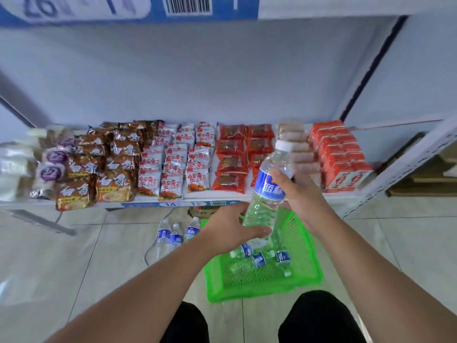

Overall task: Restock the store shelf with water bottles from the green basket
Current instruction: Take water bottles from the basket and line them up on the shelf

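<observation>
Dark-clad knees [319, 318] flank the green basket [247, 292] on the floor, with a few bottles [259, 259] lying inside. Above it both hands grip one tilted water bottle [268, 189], the left hand [230, 226] round its base and the right hand [300, 191] at the label. Three standing bottles [173, 237] wait by the snack shelf [148, 203].

Up and to the left of the left hand [230, 226] we see brown noodle packets [108, 167], white-and-red snack bags [173, 164] and purple-labelled packs [53, 164], above the right hand [299, 191] red-wrapped cakes [231, 157] and orange-red cartons [341, 157], and below both a pale tiled floor [74, 256].
</observation>
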Demonstrator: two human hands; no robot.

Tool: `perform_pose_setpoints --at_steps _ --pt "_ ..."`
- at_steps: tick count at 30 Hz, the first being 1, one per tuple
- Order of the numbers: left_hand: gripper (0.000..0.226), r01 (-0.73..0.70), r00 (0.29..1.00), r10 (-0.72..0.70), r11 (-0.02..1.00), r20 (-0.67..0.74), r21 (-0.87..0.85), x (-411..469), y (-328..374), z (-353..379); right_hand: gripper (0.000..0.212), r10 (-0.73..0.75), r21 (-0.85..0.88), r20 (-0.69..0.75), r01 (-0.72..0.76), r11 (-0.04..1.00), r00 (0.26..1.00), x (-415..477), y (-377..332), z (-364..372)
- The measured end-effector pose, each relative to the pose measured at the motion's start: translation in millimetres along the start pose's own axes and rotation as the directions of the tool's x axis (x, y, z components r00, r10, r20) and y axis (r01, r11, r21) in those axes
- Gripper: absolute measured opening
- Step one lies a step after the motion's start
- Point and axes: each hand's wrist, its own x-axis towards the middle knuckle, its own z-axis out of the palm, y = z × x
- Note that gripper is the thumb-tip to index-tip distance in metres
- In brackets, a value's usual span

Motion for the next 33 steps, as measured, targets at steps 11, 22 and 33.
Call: perform_pose_setpoints --at_steps 11,22,33 --pt "0.031 -0.065 0.998 0.065 0.998 0.009 -0.004 -105 168 -146 0.013 -0.051 -0.034 -0.013 0.051 0.998 0.999 -71 -244 -10" --pt "0.041 -0.199 0.978 0.202 0.979 -0.053 0.045 -142 253 -213 0.032 -0.126 -0.018 -0.129 0.125 0.992 0.984 -105 -362 -25" --pt "0.052 -0.226 0.902 0.252 0.968 -0.351 0.113 -54 356 -243 0.036 -0.288 0.010 -0.087 0.290 0.957 0.954 -19 -445 -90"
